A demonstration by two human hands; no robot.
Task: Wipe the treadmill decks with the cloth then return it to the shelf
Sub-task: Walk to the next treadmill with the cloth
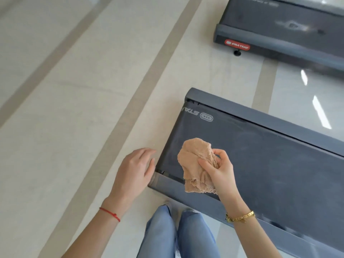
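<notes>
My right hand [218, 171] grips a crumpled peach terry cloth [194, 161], holding it just above the rear end of the near treadmill deck [270, 164], a dark belt in a grey frame. My left hand [135, 167] hovers with relaxed fingers by the deck's rear left corner and holds nothing. A second treadmill deck [279, 25] lies farther off at the top right. No shelf is in view.
Pale tiled floor with beige stripes [74, 108] spreads to the left and between the two treadmills. My legs in blue jeans [176, 233] stand at the near treadmill's side rail. A black foot [237, 52] sticks out under the far treadmill.
</notes>
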